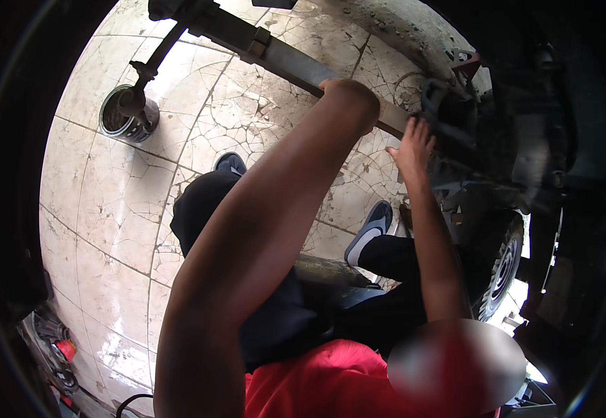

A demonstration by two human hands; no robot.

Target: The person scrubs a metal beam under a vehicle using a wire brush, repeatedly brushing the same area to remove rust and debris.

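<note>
The person sat on the cracked tile floor (pixel 108 209) beneath a raised vehicle, both arms lifted to the underside. The work in hand looked like fitting or loosening something where the long rusty leaf spring (pixel 296 64) met the dark hardware near the wheel (pixel 501 268).

The left hand (pixel 348 97) was at about 12 o'clock, pressed up against the leaf spring. Only the wrist and the heel of the hand showed, so I could not tell whether its fingers were curled round the bar or spread flat. The right hand (pixel 411 146), at about 1 o'clock, had its fingers (pixel 421 129) spread apart, tips touching the grimy bracket (pixel 439 94) just beside the spring, gripping nothing that could be seen.

Judging by this, the next move called for steadying the spring with the left hand while the right found its hold on the fastener.

The bracket area was dark and tangled; no bolt or tool could be made out. A metal tin (pixel 127 115) stood at 10 o'clock under a hanging rod (pixel 151 66). A blurred patch covered the lower right. Shoes (pixel 370 228) and dark trousers lay between the arms.
</note>
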